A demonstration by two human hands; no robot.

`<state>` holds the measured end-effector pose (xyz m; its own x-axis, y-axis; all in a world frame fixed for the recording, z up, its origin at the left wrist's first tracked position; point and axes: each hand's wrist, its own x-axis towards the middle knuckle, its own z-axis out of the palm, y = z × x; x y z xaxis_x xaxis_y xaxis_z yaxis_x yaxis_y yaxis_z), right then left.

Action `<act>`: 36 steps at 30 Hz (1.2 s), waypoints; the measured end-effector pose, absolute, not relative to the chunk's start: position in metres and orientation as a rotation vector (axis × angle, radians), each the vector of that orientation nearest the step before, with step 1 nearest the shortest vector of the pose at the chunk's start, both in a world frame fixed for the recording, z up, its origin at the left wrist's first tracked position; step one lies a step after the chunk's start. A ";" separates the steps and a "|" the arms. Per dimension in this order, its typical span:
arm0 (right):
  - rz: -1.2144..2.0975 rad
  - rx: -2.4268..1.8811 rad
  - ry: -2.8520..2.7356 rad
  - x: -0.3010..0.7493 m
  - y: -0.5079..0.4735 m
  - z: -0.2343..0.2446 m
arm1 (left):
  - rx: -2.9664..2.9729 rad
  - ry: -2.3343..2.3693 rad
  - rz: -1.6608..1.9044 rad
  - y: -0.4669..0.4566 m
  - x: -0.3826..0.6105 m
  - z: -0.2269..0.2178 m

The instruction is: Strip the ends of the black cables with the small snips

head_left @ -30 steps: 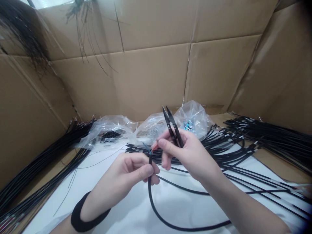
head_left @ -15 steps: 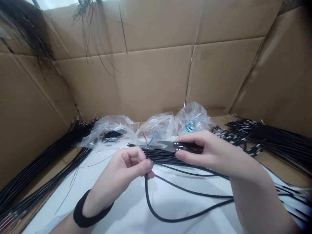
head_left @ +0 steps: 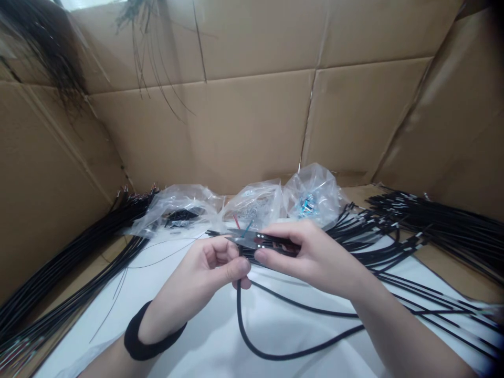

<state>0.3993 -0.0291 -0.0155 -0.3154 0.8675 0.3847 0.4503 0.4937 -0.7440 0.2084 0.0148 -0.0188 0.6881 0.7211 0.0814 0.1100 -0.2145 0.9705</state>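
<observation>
My left hand (head_left: pixel 220 268) pinches a black cable (head_left: pixel 262 356) close to its end, between thumb and fingers. Past the fingertips, a red wire (head_left: pixel 236 220) and a blue wire (head_left: pixel 248 227) stick up from the cable's end. My right hand (head_left: pixel 303 252) is closed on the black handles of small thread snips (head_left: pixel 252 239). Their blades point left and lie across the base of the two wires, just above my left fingers. The rest of the cable loops down and away to the right, passing behind my right forearm.
A white sheet (head_left: pixel 212 325) covers the work surface. Clear plastic bags (head_left: pixel 252 202) stand at the back, one holding small blue pieces (head_left: pixel 307 206). Bundles of black cables lie left (head_left: pixel 79 268) and right (head_left: pixel 444 223). Cardboard walls (head_left: pixel 255 121) enclose the place.
My right hand has moved left with the thread snips, bringing the blades across the wires at the cable's end. My left hand has barely moved and still holds the cable.
</observation>
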 end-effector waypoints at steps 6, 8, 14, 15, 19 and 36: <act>0.772 -0.967 -1.846 0.385 -0.023 -0.026 | 1.748 0.660 0.690 0.016 0.205 -0.018; 0.791 -0.940 -1.832 0.383 -0.022 -0.029 | 1.726 0.644 0.701 0.016 0.203 -0.017; 0.530 -1.083 -1.849 0.386 -0.023 -0.030 | 1.757 0.652 0.703 0.017 0.198 -0.015; 0.495 -1.090 -1.859 0.387 -0.023 -0.030 | 1.766 0.658 0.713 0.018 0.198 -0.015; 0.409 -1.069 -1.873 0.385 -0.021 -0.031 | 1.815 0.685 0.773 0.019 0.198 -0.014; 0.200 -1.172 -1.797 0.374 -0.014 -0.043 | 3.076 0.773 2.077 0.029 0.215 -0.041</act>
<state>0.3744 -0.0137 -0.0432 -0.0924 0.7812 0.6173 0.6265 0.5275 -0.5738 0.2151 0.0294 -0.0414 0.3860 -0.0344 0.9218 0.6285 -0.7217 -0.2901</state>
